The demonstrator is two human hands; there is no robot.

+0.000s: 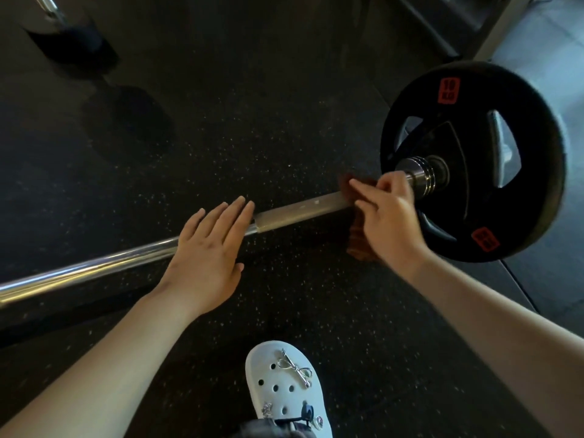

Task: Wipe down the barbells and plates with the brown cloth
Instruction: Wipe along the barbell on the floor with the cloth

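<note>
A steel barbell (94, 263) runs from the lower left up to the right across the dark floor. A black 10 kg plate (474, 121) with red labels sits on its right end, behind a chrome collar (420, 175). My right hand (388, 216) holds the brown cloth (360, 241) against the bar just left of the collar; the cloth wraps over the bar and hangs below it. My left hand (208, 251) lies flat with straight fingers on the bar's middle, holding nothing.
My foot in a white clog (284, 387) stands near the bottom edge. The floor is black speckled rubber (252, 121). A dark base with a chrome bar (63, 36) stands at the top left. Grey flooring (550, 58) and a frame lie at the top right.
</note>
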